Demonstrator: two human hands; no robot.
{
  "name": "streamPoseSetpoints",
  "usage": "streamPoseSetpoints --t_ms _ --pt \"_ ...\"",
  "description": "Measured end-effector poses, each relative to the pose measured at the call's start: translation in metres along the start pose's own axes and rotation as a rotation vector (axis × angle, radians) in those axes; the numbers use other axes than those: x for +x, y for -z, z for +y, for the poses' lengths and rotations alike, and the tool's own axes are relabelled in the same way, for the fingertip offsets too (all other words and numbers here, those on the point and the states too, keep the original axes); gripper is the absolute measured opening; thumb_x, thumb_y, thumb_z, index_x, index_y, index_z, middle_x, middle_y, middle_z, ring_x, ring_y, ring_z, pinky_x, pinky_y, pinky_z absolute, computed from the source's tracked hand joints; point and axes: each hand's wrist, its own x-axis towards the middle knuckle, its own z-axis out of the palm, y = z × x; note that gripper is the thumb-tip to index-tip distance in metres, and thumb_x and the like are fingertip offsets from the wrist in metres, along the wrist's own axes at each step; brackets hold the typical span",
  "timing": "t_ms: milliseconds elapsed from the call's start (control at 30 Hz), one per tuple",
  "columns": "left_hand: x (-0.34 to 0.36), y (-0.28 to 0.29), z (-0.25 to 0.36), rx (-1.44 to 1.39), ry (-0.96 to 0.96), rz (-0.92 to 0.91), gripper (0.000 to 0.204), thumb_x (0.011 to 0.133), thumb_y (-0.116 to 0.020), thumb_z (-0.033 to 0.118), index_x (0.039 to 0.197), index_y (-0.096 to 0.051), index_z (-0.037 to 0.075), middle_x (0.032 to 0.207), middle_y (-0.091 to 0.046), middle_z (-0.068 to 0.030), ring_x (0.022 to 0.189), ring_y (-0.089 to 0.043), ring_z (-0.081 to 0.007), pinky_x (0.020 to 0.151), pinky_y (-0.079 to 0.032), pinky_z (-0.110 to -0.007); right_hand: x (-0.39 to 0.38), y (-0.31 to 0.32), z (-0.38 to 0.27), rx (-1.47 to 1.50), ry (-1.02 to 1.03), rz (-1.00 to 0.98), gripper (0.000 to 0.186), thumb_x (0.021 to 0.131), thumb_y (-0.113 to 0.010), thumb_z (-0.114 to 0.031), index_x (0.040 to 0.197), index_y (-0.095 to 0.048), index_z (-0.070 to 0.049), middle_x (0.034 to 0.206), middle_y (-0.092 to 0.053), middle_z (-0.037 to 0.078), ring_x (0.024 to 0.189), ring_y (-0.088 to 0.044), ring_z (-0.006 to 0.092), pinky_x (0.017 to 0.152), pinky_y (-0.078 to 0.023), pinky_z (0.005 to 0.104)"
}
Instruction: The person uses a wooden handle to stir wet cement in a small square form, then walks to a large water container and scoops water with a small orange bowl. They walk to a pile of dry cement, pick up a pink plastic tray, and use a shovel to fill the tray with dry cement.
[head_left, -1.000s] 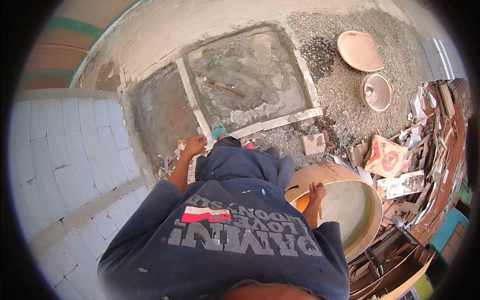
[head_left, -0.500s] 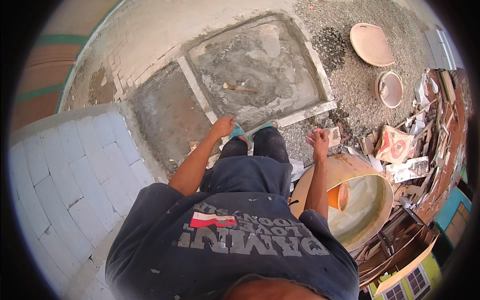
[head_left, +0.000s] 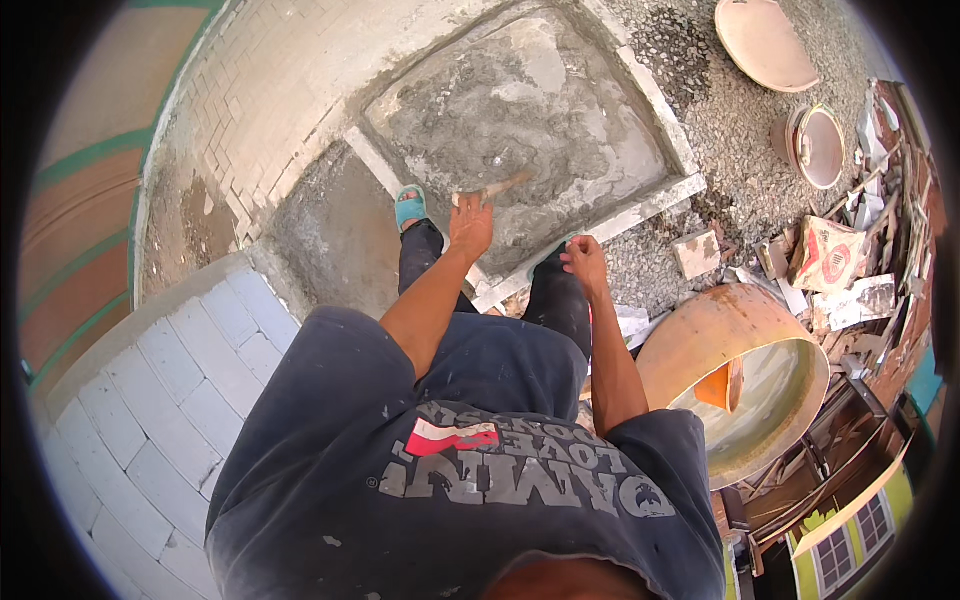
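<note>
Standing over the grey cement (head_left: 560,130), with the left hand (head_left: 470,228) loosely spread and seemingly empty, nearer to the wooden stick (head_left: 510,184). Finding that stick on the cement, partly behind the left fingertips, with long axis slanting away to the right; cannot tell whether touching. Holding the right hand (head_left: 585,262) farther off, beside the right leg (head_left: 553,310), with fingers curled narrow; cannot tell whether around anything. Having a round tub (head_left: 715,315) farther right.
</note>
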Motion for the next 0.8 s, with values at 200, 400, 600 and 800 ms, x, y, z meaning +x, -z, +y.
streamPoseSetpoints --t_ms 200,400,600,800 --pt "0.046 -0.051 -0.083 0.286 -0.240 -0.148 0.038 0.090 -0.054 0.014 0.127 -0.060 0.008 0.116 -0.061 -0.0161 0.114 -0.056 -0.0356 0.085 -0.045 -0.056 -0.058 -0.048 0.027 0.375 -0.046 0.351 0.020 0.095 -0.061 -0.019 0.107 -0.054 -0.004 0.101 -0.061 0.009 0.089 -0.067 0.0214 0.073 -0.058 0.0331" --pt "0.086 -0.058 -0.100 0.131 -0.353 -0.356 0.044 0.090 -0.054 0.010 0.134 -0.051 0.003 0.108 -0.068 -0.0153 0.099 -0.067 -0.0352 0.082 -0.053 -0.047 -0.141 -0.155 0.087 0.750 -0.272 0.826 0.017 0.096 -0.057 -0.015 0.109 -0.051 -0.005 0.106 -0.061 0.013 0.094 -0.068 0.0270 0.074 -0.060 0.0356" --pt "0.132 -0.057 -0.101 0.137 -0.341 -0.436 0.039 0.085 -0.062 0.015 0.121 -0.059 0.001 0.099 -0.072 -0.0191 0.092 -0.071 -0.0345 0.078 -0.056 -0.045 -0.072 -0.247 0.065 0.797 -0.138 0.623 0.022 0.096 -0.060 -0.015 0.111 -0.053 -0.001 0.100 -0.061 0.009 0.086 -0.068 0.0189 0.071 -0.057 0.0305" --pt "0.172 -0.039 -0.102 0.289 -0.416 -0.553 0.032 0.084 -0.059 0.014 0.115 -0.062 0.007 0.104 -0.070 -0.0203 0.099 -0.067 -0.0396 0.084 -0.054 -0.050 0.049 -0.267 0.103 0.776 -0.020 0.538 0.024 0.094 -0.062 -0.017 0.109 -0.058 0.001 0.098 -0.062 0.011 0.083 -0.068 0.0168 0.065 -0.053 0.0284"
